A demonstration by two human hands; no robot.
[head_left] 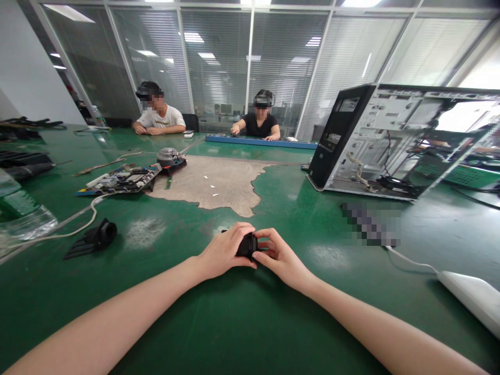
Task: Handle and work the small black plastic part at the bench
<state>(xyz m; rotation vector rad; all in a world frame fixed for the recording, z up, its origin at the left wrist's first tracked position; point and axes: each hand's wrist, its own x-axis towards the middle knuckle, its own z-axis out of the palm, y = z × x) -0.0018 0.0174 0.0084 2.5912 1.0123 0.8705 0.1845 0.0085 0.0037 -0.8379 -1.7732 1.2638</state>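
Note:
Just above the green tabletop, in the middle of the head view, is a small black part [246, 246] with a flat rim or plate on its right side. Its exact kind is not clear. My left hand [222, 251] wraps around the left of it, thumb low and fingers over the top, hiding much of it. From the other side, my right hand [282, 256] grips the rim between thumb and curled fingers. A black plastic piece with a round opening and a slatted base [102, 234] lies on the table to the left of my hands.
An opened computer case [339, 140] stands at right, near a white device [472, 297] with a cable. A circuit board [121, 179] and a heatsink fan [170, 156] lie at left, beside a clear bottle [23, 208]. Two people sit across the table [242, 328].

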